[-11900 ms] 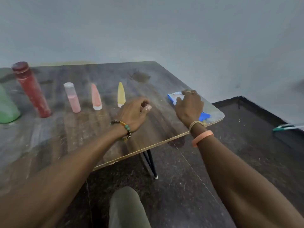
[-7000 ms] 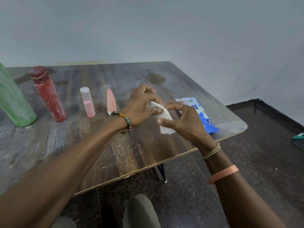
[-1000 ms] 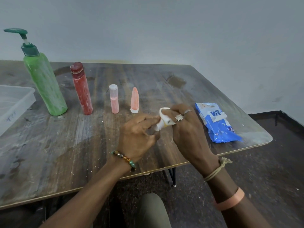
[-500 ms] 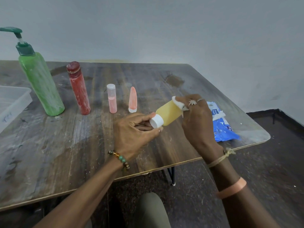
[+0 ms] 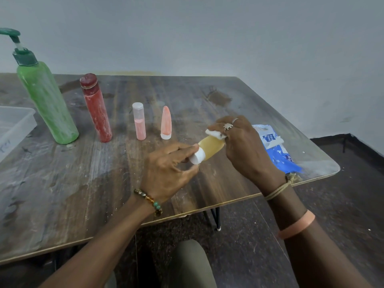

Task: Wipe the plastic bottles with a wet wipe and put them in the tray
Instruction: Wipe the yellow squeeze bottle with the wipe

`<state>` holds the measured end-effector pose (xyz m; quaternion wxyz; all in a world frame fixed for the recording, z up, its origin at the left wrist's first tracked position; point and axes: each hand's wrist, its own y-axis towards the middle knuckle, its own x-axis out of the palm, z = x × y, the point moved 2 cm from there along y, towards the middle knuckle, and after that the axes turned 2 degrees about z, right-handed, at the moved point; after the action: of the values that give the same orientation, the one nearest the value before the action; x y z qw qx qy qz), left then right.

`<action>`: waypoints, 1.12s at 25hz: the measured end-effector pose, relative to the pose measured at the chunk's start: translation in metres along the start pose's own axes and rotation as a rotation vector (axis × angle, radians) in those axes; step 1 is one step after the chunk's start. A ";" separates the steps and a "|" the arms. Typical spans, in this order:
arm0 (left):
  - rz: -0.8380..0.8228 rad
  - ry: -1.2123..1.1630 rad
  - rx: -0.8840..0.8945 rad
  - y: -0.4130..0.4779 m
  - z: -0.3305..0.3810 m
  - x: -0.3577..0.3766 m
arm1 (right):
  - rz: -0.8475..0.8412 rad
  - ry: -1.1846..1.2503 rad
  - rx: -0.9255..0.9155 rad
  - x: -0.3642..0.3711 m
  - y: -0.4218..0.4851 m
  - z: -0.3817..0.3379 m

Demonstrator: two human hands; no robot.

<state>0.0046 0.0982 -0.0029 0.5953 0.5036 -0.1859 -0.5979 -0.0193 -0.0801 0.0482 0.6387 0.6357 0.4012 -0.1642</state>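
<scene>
First bottle only: her left hand [image 5: 166, 171] pinches the yellow bottle [image 5: 209, 147], right hand [image 5: 243, 146] grips the wipe [image 5: 214, 133], four bottles [image 5: 97, 109] wait, tray [image 5: 18, 119] unfilled as far as shown.

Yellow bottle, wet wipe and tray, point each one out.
yellow bottle [image 5: 212, 145], head view, middle of its body.
wet wipe [image 5: 215, 134], head view, white fold at the bottle's far end.
tray [image 5: 22, 127], head view, its right wall.

The blue pack of wipes [image 5: 279, 156] by my right arm has a small label [image 5: 270, 137] near its top. On it I can read "mee mee". Lower down on the same pack I can read "mee" again, partly cut off. The side of my clear tray [image 5: 12, 129] has dark marks, too blurry to read.
</scene>
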 end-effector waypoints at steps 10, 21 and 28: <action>0.032 -0.352 -0.495 -0.004 0.004 0.001 | 0.127 0.135 0.433 0.009 -0.030 0.011; 0.182 -0.838 -1.121 0.013 0.005 0.019 | 0.343 0.163 0.398 0.014 -0.030 -0.023; 0.192 -0.794 -1.082 0.014 0.004 0.017 | 0.273 0.165 0.295 0.013 -0.029 -0.027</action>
<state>0.0125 0.0783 0.0035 0.7005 -0.1416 -0.1089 -0.6909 -0.0406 -0.0546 0.0228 0.5198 0.7822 0.3339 -0.0804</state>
